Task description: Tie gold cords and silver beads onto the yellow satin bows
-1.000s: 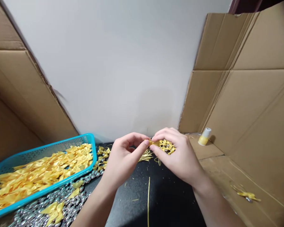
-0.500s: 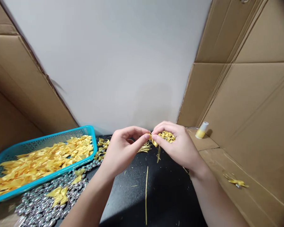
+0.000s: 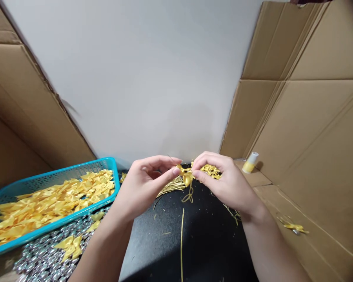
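Between my two hands is a yellow ribbon bow (image 3: 187, 178), with a thin gold cord (image 3: 188, 196) looping down below it. My left hand (image 3: 150, 182) pinches the bow's left side between thumb and fingers. On the other side, my right hand (image 3: 216, 172) is closed with thumb and fingertips at the bow's right edge. Just behind the left fingers lies a bundle of gold cords (image 3: 172, 186). A heap of finished-looking gold bows (image 3: 211, 170) shows partly behind my right hand. One straight gold cord (image 3: 182, 243) lies on the black tabletop (image 3: 155, 250) nearer to me.
To the left, a turquoise basket (image 3: 117, 176) holds many yellow bows (image 3: 59, 199). Silver beads (image 3: 44, 250) spread before it, with a loose yellow bow (image 3: 71, 247) on top. At right stand a small bottle (image 3: 250, 163) and a corded bow (image 3: 295, 227) on cardboard (image 3: 317, 156).
My hands have drawn slightly apart, the left moving left, so more of the bow between them shows. The hanging cord now forms wider loops, and more of the cord bundle is visible.
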Tool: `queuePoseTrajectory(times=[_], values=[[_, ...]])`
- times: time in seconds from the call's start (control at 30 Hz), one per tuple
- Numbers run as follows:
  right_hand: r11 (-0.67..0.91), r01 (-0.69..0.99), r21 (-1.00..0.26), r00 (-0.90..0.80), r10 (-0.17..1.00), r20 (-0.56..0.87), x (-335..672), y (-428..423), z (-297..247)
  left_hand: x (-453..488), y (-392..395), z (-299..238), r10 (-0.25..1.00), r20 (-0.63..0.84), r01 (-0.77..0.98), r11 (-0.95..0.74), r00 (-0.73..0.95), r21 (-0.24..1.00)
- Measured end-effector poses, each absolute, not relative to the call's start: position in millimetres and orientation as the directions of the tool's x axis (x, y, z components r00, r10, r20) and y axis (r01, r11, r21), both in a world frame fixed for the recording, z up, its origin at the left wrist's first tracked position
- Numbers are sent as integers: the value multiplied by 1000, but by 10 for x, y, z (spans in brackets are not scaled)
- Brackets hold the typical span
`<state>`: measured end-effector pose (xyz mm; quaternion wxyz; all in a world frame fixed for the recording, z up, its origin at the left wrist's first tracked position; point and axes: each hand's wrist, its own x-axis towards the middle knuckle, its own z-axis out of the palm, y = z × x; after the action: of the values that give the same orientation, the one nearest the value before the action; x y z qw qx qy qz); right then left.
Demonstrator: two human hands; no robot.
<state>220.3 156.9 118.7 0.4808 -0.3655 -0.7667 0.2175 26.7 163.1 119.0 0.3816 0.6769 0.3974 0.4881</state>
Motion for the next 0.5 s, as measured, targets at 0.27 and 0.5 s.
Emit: queuePoseTrajectory(times=[0.27, 0.5], values=[[650, 319, -690, -328, 759, 563, 2203, 1577, 1184, 218, 1614, 1187, 897, 377, 231, -427, 231, 874], [640, 272, -719, -279, 767, 577, 2187, 1586, 1161, 243, 1607, 1222, 906, 348, 166, -392, 242, 905]])
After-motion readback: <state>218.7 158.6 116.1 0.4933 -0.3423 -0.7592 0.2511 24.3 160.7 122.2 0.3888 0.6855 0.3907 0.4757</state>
